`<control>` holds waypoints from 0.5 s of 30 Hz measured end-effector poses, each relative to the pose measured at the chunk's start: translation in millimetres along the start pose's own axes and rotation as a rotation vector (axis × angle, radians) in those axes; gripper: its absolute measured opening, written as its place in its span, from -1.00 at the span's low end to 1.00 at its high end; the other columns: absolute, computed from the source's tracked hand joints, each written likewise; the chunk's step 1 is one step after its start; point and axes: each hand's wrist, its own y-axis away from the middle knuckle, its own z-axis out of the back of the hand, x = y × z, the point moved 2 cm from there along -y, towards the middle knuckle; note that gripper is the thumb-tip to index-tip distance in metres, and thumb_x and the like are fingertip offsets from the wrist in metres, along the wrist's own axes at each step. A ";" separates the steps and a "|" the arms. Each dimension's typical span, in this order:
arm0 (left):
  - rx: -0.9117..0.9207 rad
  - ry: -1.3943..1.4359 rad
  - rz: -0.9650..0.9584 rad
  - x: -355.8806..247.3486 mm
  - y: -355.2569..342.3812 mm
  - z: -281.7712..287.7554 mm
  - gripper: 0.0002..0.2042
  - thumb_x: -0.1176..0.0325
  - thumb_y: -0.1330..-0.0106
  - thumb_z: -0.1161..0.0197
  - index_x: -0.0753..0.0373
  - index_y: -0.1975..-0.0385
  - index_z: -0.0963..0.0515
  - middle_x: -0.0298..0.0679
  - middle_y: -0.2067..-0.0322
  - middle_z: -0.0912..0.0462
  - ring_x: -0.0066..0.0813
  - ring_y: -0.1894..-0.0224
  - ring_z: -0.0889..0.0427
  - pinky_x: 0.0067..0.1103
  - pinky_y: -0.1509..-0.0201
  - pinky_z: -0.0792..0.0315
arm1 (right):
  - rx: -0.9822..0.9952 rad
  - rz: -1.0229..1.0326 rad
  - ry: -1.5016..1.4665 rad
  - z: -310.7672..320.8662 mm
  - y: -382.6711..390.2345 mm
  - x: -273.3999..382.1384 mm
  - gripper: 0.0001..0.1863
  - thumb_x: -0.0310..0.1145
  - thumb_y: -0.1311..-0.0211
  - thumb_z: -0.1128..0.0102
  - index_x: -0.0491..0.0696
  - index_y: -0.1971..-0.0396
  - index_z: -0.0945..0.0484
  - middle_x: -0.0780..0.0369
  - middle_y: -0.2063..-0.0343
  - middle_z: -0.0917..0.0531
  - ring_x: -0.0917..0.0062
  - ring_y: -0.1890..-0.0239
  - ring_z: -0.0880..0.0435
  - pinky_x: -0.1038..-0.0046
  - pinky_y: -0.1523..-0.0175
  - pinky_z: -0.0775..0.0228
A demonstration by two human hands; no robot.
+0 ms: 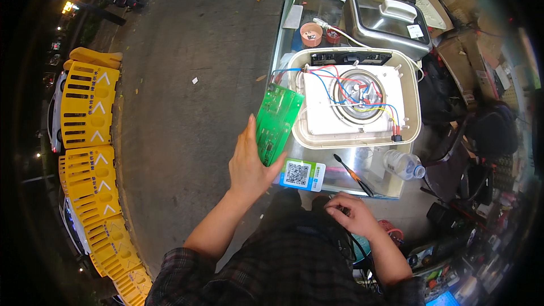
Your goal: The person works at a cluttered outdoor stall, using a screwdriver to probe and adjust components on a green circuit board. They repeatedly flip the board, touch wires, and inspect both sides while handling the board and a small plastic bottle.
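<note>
My left hand [249, 161] grips a green circuit board [276, 122] by its near end, thumb on one side and fingers along the other. The board is tilted beside the left edge of an opened cream appliance housing [415, 119]. Inside that housing lie a white panel [317, 110], a round metal part [340, 110], and red, blue and yellow wires. Some wires run out toward the board's far end. My right hand [352, 215] is low by my lap, fingers curled; whatever it may hold is hidden.
On the glass counter [334, 187] are an orange-and-black hand tool [354, 177], a clear plastic bottle [401, 164] and a code card [317, 175]. Behind the housing stand a metal box with a lid [362, 28] and a small round tub [311, 34]. Yellow barriers [90, 105] line the left.
</note>
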 end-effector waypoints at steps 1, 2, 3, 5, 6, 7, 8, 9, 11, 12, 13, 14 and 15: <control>-0.005 -0.002 -0.001 -1.6 0.1 0.4 0.16 0.25 -0.17 -0.73 0.37 -0.71 -0.08 0.14 -0.20 -0.63 0.15 -0.14 -0.75 -0.17 -0.09 -0.70 | 0.140 -0.012 -0.005 -2.8 -8.2 4.4 -0.83 -0.31 -0.53 -0.46 -0.11 0.16 -0.75 0.16 0.25 -0.71 0.36 0.23 -0.70 0.35 0.08 -0.53; -0.009 0.004 -0.001 -2.9 0.1 0.7 0.17 0.24 -0.18 -0.73 0.37 -0.72 -0.07 0.15 -0.20 -0.63 0.15 -0.14 -0.75 -0.17 -0.09 -0.70 | 0.280 -0.024 -0.009 -4.7 -16.8 8.4 -0.83 -0.33 -0.54 -0.45 -0.13 0.19 -0.73 0.19 0.28 -0.70 0.38 0.24 -0.68 0.35 0.09 -0.51; -0.014 -0.016 -0.006 -4.5 0.3 1.1 0.17 0.24 -0.18 -0.73 0.37 -0.72 -0.06 0.15 -0.20 -0.63 0.15 -0.14 -0.75 -0.17 -0.09 -0.71 | 0.424 -0.084 0.040 -7.5 -24.6 11.0 -0.81 -0.34 -0.55 -0.44 -0.15 0.23 -0.71 0.21 0.31 -0.68 0.40 0.25 -0.66 0.35 0.10 -0.49; -0.028 -0.031 -0.016 -7.0 0.1 1.5 0.17 0.24 -0.19 -0.73 0.36 -0.72 -0.05 0.15 -0.20 -0.63 0.15 -0.15 -0.75 -0.17 -0.09 -0.71 | 0.533 0.043 0.014 -13.5 -34.3 21.5 -0.66 -0.22 -0.63 -0.38 -0.14 0.35 -0.60 0.22 0.43 -0.62 0.44 0.36 -0.60 0.34 0.20 -0.43; -0.024 -0.037 -0.008 -7.9 0.3 1.1 0.18 0.23 -0.19 -0.73 0.36 -0.73 -0.05 0.15 -0.20 -0.63 0.15 -0.15 -0.75 -0.17 -0.09 -0.71 | 0.586 0.050 0.047 -17.0 -36.8 23.9 -0.63 -0.19 -0.64 -0.37 -0.13 0.36 -0.59 0.23 0.47 -0.60 0.42 0.39 -0.59 0.34 0.22 -0.43; -0.022 -0.036 -0.002 -8.6 0.5 0.5 0.18 0.23 -0.19 -0.73 0.36 -0.73 -0.04 0.14 -0.20 -0.63 0.14 -0.15 -0.75 -0.17 -0.10 -0.70 | 0.626 0.103 0.055 -19.5 -37.1 25.7 -0.61 -0.17 -0.65 -0.35 -0.12 0.37 -0.57 0.23 0.50 -0.58 0.41 0.42 -0.57 0.34 0.23 -0.42; -0.022 -0.027 0.006 -9.1 0.8 -0.4 0.18 0.23 -0.19 -0.73 0.36 -0.73 -0.04 0.14 -0.20 -0.63 0.14 -0.16 -0.75 -0.17 -0.10 -0.70 | 0.682 0.058 0.053 -21.9 -34.9 23.6 -0.56 -0.08 -0.70 -0.26 -0.12 0.37 -0.54 0.20 0.53 -0.60 0.32 0.45 -0.62 0.29 0.24 -0.46; -0.026 -0.040 0.004 -9.7 1.2 -1.3 0.19 0.22 -0.19 -0.73 0.36 -0.73 -0.03 0.14 -0.20 -0.63 0.13 -0.16 -0.75 -0.17 -0.10 -0.70 | 0.729 -0.009 0.120 -22.1 -29.9 17.8 -0.54 -0.04 -0.70 -0.21 -0.11 0.35 -0.57 0.16 0.53 -0.61 0.29 0.41 -0.67 0.22 0.21 -0.49; -0.040 -0.051 0.000 -10.2 1.9 -2.4 0.19 0.22 -0.20 -0.73 0.36 -0.74 -0.02 0.13 -0.21 -0.63 0.13 -0.16 -0.75 -0.17 -0.11 -0.71 | 0.822 -0.121 0.231 -18.6 -11.3 -4.6 -0.49 0.05 -0.71 -0.11 -0.11 0.30 -0.65 0.06 0.51 -0.63 0.23 0.34 -0.76 0.08 0.17 -0.54; -0.040 -0.049 0.012 -10.1 2.5 -2.8 0.19 0.21 -0.20 -0.73 0.36 -0.74 -0.02 0.13 -0.21 -0.63 0.12 -0.16 -0.75 -0.17 -0.11 -0.71 | 0.866 -0.254 0.303 -13.3 4.1 -23.2 -0.45 0.09 -0.71 -0.05 -0.13 0.24 -0.68 0.05 0.52 -0.65 0.22 0.28 -0.81 0.07 0.12 -0.59; -0.042 -0.039 0.018 -10.1 2.8 -3.4 0.20 0.21 -0.20 -0.73 0.36 -0.74 -0.01 0.12 -0.21 -0.63 0.12 -0.16 -0.75 -0.17 -0.11 -0.71 | 0.924 -0.444 0.399 -4.8 23.0 -46.8 -0.40 0.14 -0.70 0.01 -0.14 0.19 -0.71 0.04 0.52 -0.67 0.22 0.22 -0.85 0.06 0.08 -0.63; -0.049 -0.018 0.018 -10.3 3.1 -3.7 0.20 0.21 -0.20 -0.73 0.36 -0.74 -0.01 0.12 -0.21 -0.63 0.12 -0.16 -0.75 -0.17 -0.11 -0.71 | 0.982 -0.645 0.434 3.6 44.1 -74.1 -0.38 0.17 -0.70 0.08 -0.11 0.16 -0.72 0.09 0.40 -0.73 0.26 0.22 -0.86 0.14 0.07 -0.68; -0.049 -0.031 0.019 -10.5 3.5 -4.0 0.20 0.21 -0.19 -0.73 0.36 -0.74 -0.01 0.12 -0.21 -0.63 0.11 -0.16 -0.75 -0.18 -0.11 -0.70 | 1.044 -0.823 0.437 12.1 68.6 -103.6 -0.35 0.19 -0.70 0.14 -0.09 0.12 -0.73 0.14 0.28 -0.80 0.31 0.22 -0.86 0.21 0.07 -0.73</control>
